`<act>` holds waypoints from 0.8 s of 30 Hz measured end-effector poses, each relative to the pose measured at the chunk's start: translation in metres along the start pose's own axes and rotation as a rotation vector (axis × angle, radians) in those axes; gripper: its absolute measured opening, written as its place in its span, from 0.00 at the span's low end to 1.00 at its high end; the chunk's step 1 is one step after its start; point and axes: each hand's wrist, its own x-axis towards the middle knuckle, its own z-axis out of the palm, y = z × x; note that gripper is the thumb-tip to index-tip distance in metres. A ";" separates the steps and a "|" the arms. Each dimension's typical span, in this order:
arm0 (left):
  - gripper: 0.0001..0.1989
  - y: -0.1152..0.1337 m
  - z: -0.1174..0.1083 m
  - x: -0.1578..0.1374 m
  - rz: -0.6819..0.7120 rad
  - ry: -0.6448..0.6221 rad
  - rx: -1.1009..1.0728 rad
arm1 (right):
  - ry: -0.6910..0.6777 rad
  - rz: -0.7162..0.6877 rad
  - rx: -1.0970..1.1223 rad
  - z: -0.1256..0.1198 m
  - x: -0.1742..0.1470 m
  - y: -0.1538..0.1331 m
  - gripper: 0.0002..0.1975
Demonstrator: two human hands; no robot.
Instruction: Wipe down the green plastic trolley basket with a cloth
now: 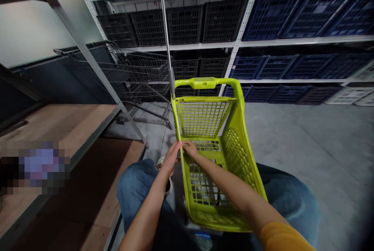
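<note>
A bright yellow-green plastic shopping basket [248, 142] stands between my knees, its handle bar [203, 83] at the far end. Its lattice flap [204, 116] leans at that same end. My left hand [172, 157] wraps the left rim from outside, thumb on top and other fingers partly hidden. Inside the basket, against the same wall, my right hand [190, 149] has its fingers curled together; whatever is in them is too small to make out. Both hands are close together, with the rim between them. A thin metal pole [166, 29] rises from the basket's far left corner.
A wire shopping cart [140, 72] stands beyond the basket to the left. Wooden shelves [70, 122] on a metal frame [87, 56] flank my left side. White racks [245, 13] hold black crates [185, 23] and blue crates [269, 13]. Concrete floor [309, 138] extends right.
</note>
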 end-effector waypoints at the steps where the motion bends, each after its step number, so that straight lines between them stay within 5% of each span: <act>1: 0.29 0.000 0.001 0.000 -0.003 0.001 0.013 | 0.005 0.012 0.013 0.003 0.007 -0.006 0.07; 7: 0.30 -0.005 0.003 0.004 0.003 0.034 0.002 | 0.059 -0.151 0.097 0.011 0.046 -0.037 0.14; 15: 0.29 -0.009 0.001 0.006 0.024 0.019 -0.003 | 0.008 0.035 0.047 -0.008 0.008 0.021 0.08; 24: 0.31 -0.008 0.004 0.006 0.001 0.059 0.022 | -0.029 -0.043 0.143 0.004 0.040 -0.034 0.13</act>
